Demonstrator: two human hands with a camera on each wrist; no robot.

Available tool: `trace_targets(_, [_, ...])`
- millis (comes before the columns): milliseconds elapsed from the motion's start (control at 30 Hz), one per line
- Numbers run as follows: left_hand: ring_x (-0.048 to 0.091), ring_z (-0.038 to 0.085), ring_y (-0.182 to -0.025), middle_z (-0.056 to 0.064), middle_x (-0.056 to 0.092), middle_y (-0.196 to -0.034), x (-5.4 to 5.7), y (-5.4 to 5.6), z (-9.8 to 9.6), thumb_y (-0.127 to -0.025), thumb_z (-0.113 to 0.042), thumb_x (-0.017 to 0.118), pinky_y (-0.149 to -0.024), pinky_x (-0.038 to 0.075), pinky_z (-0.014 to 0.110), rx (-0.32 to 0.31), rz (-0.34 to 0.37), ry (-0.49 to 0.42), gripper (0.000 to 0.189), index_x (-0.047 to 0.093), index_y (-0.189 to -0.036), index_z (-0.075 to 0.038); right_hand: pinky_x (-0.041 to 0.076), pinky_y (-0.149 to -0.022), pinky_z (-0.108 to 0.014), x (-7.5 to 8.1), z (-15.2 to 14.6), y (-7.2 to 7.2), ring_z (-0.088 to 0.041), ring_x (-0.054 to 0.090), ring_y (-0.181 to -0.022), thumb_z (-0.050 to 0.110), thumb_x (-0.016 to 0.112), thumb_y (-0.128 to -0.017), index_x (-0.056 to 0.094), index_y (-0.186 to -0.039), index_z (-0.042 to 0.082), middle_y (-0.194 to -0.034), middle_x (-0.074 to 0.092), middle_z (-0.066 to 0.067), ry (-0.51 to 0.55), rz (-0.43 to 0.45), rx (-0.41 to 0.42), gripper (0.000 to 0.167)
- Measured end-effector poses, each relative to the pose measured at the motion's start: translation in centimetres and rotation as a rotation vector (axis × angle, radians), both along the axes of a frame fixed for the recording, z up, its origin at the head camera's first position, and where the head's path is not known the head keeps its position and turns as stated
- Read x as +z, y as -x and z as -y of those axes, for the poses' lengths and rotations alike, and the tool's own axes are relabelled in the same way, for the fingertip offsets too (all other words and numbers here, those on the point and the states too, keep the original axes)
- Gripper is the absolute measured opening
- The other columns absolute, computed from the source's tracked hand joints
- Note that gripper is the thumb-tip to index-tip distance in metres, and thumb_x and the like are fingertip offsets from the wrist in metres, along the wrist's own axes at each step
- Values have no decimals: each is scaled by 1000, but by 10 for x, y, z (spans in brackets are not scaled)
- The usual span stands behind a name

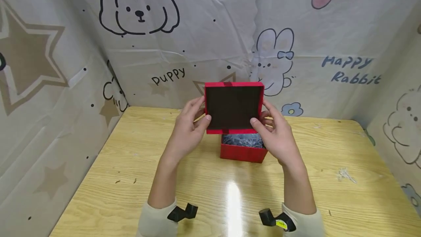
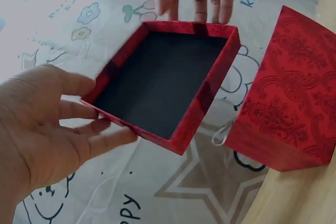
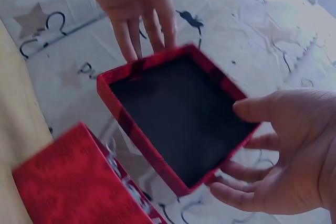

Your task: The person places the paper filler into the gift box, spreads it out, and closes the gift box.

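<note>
A red box lid (image 1: 234,109) with a black inside is held up in both hands, its hollow side facing me. My left hand (image 1: 190,129) grips the lid's left edge, thumb at the front and fingers behind. On the opposite edge my right hand (image 1: 276,131) holds it the same way, the thumb tip over the rim. Behind and below the lid stands the red box (image 1: 243,153) on the table, partly hidden by the lid. Greyish shredded paper (image 1: 245,140) fills it. In the left wrist view the box side (image 2: 294,93) shows a dark floral pattern.
The wooden table (image 1: 131,149) ends at a printed cloth (image 1: 210,39) hung at the back and sides. A small tuft of white shreds (image 1: 346,175) lies on the right of the table. A few tiny dark bits lie at the left.
</note>
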State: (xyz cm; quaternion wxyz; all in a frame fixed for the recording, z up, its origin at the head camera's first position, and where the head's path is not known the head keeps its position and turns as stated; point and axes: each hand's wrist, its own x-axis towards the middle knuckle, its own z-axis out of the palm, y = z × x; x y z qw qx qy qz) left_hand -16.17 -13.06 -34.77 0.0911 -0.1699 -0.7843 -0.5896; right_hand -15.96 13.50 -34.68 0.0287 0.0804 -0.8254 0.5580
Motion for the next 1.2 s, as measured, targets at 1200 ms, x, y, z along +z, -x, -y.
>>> trace_targets(1200, [56, 31, -138, 11, 48, -150, -35, 11, -34, -81, 6, 88, -102, 57, 38, -60, 156, 295, 83, 50, -152, -10, 40, -119, -43, -46, -73, 21, -38, 43, -151, 11, 89, -87, 41, -160, 12, -160, 44, -13, -73, 57, 234, 87])
